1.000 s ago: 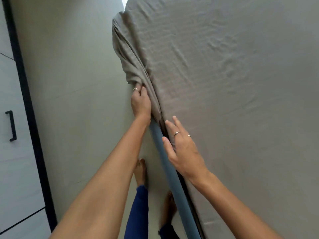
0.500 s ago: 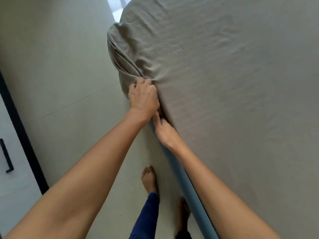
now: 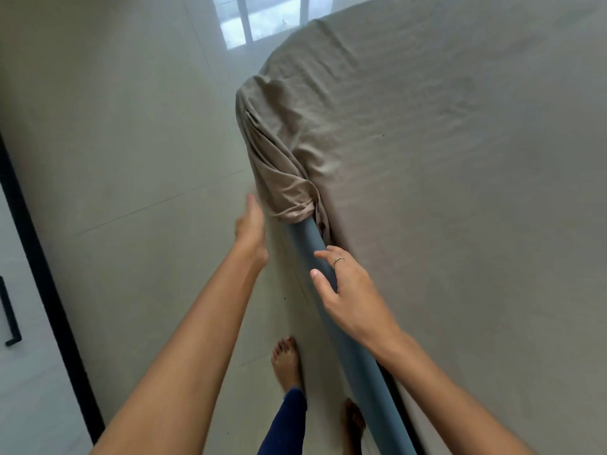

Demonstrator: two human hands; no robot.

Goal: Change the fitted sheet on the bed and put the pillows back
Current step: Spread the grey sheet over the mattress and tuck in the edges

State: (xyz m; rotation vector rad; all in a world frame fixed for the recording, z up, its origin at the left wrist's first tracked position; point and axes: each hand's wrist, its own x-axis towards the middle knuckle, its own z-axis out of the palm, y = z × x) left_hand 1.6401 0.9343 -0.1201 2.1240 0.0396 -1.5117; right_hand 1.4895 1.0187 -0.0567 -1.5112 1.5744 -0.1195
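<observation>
Under bunched fitted sheet (image 3: 282, 178), hidden mattress corner.

— What covers the bed?

— A taupe fitted sheet (image 3: 443, 165), spread over the top with fine wrinkles.

— And the corner?

— It hangs bunched in loose folds at the far left, its gathered hem (elastic, it seems) stopping partway down. Nearer, the blue-grey bed edge (image 3: 348, 339) shows bare along the left side.

No readable txt, labels or nos. anywhere; view's a bit soft, so maybe missed.
</observation>
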